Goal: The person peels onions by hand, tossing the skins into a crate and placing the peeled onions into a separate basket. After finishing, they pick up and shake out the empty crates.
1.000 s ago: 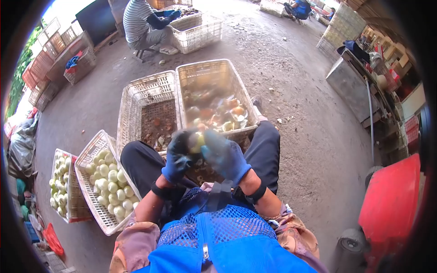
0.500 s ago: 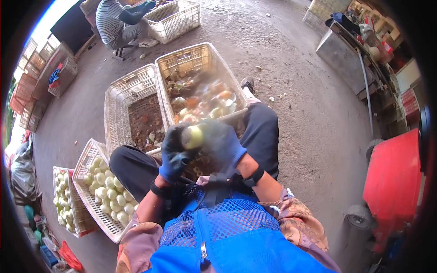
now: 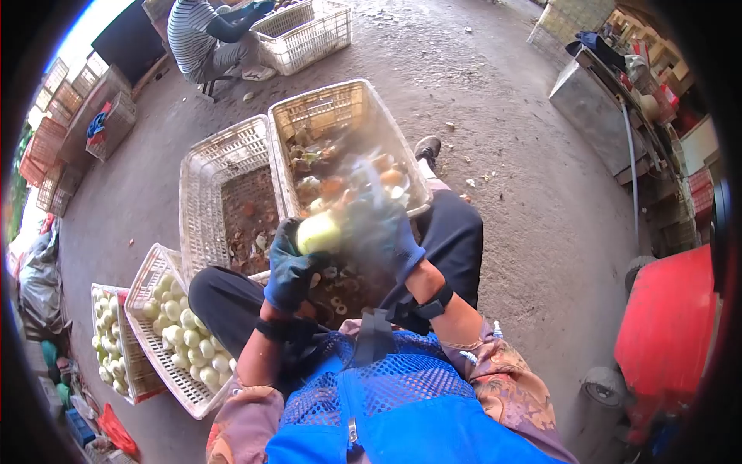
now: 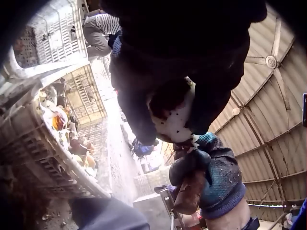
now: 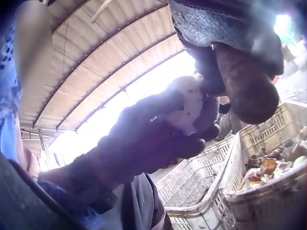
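Gloved fingers of my left hand (image 3: pixel 289 267) curl round a pale peeled onion (image 3: pixel 318 233) above the crates. My right hand (image 3: pixel 390 236), blurred in the head view, is close beside it; in the left wrist view the right hand (image 4: pixel 216 177) grips a brown wooden handle (image 4: pixel 189 194) against the onion (image 4: pixel 172 115). From the right wrist view, the left hand (image 5: pixel 148 134) holds the onion (image 5: pixel 189 103) near the rounded handle end (image 5: pixel 254 96). Any blade on the handle cannot be made out.
A crate (image 3: pixel 413 166) of onion scraps and a crate (image 3: pixel 193 209) with brown debris stand ahead. Peeled onions fill a crate (image 3: pixel 185 394) at the left, beside another crate (image 3: pixel 143 379). A seated person (image 3: pixel 193 39) works farther off; a red object (image 3: pixel 668 325) stands right.
The onion in my left hand has come into clearer view, moving slightly left. My right hand stays beside it, still blurred. The head view has shifted, so the surroundings lie farther left.
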Tool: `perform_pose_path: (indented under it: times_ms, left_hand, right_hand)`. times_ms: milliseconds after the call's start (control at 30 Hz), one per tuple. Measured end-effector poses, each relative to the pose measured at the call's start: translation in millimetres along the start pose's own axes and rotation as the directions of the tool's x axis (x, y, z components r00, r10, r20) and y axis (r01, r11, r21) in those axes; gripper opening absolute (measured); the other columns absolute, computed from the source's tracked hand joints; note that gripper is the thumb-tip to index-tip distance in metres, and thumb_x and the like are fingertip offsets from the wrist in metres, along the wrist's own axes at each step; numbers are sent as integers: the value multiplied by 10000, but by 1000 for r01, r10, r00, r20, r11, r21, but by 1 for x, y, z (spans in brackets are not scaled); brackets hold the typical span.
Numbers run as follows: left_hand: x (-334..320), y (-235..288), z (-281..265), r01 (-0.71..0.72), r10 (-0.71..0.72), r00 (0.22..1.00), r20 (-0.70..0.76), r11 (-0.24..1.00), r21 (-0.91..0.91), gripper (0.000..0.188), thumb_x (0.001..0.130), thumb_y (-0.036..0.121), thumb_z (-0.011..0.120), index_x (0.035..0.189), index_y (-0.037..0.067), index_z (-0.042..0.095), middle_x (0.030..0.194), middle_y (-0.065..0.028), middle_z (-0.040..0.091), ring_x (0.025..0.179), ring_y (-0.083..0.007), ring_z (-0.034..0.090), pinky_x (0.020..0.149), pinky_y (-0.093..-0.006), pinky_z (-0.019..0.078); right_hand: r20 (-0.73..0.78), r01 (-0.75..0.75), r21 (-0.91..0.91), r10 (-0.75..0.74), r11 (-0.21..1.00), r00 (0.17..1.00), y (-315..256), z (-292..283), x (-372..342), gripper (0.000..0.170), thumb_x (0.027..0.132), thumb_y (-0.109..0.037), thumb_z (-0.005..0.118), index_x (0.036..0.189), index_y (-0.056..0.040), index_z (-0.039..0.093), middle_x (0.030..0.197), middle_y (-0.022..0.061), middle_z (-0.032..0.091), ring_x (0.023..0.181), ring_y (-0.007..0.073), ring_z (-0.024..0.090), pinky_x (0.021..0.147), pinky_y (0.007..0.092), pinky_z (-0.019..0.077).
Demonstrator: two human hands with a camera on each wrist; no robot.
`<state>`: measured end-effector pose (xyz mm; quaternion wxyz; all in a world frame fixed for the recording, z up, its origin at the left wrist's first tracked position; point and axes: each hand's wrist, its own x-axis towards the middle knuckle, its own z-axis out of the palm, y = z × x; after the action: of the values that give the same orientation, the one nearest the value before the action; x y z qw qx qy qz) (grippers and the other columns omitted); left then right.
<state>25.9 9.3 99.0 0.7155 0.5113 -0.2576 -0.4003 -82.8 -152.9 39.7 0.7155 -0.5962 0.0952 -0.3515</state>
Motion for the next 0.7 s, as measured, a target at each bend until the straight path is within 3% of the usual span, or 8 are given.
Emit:
perform_pose_path:
  times_ms: [67,133,200,333,367,500,600,700]
  left_hand:
    - [8,-4,3,2,-3,1000,-22,998,-64,527,741,-56,737,1227,20,548,1099,-75,656,953,-160,657,811,-290,553]
    - [20,-6,3,-3,-3,999,-46,991,-132,545,740,-54,736,1244,26,545,1116,-72,650,967,-155,650,821,-286,546]
    - [32,-6,-2,-33,33,999,-37,999,-2,581,746,-48,736,1283,38,532,1160,-68,635,1015,-159,638,859,-288,533]
    - [57,-13,-8,-104,101,993,56,993,49,600,764,-32,742,1317,42,522,1259,-77,605,1122,-173,609,932,-298,513]
    - [61,-13,-12,-81,82,984,160,997,-11,641,715,-78,739,1302,77,534,1331,-90,574,1203,-205,569,1006,-339,475]
    - [65,-16,-24,-76,46,939,341,994,74,693,664,-84,803,1283,96,549,1411,-104,532,1307,-238,507,1104,-376,400]
    - [55,-26,-25,16,12,916,401,998,-66,678,684,-32,846,1286,74,552,1389,-96,546,1285,-225,517,1090,-368,406]
    - [44,-48,-40,3,23,933,359,997,-71,667,723,37,852,1312,74,539,1378,-97,561,1276,-221,534,1069,-367,436]
  right_hand:
    - [-232,-36,-282,-31,959,972,-13,-7,16,284,867,49,608,1146,10,646,920,85,672,699,172,655,604,267,521]
    - [-50,96,-858,-268,504,962,10,-42,44,252,909,-52,578,1145,-65,665,921,103,679,754,198,674,614,318,539]
    - [-237,-270,-430,181,862,955,-25,-32,49,239,905,-122,587,1126,-104,676,1028,105,684,920,249,658,789,370,527]
    - [242,201,-498,-87,843,966,-40,-27,33,257,966,-134,562,1200,-57,634,1155,80,638,1047,225,600,848,380,503]
    - [83,35,-299,-10,954,996,-46,-11,32,169,1002,-131,538,1123,-65,636,1022,64,651,864,152,627,699,323,510]
    - [249,-83,-447,213,891,945,-28,-26,23,224,1012,-149,546,1198,-53,628,859,32,644,660,84,579,558,258,462]
    - [238,-832,195,798,520,554,-60,-21,36,153,968,-110,600,1084,-69,691,685,-37,551,492,42,462,404,212,307]
    - [214,-805,140,776,576,593,-17,-32,21,84,956,-96,598,928,-67,672,672,-29,549,486,56,475,409,232,326]
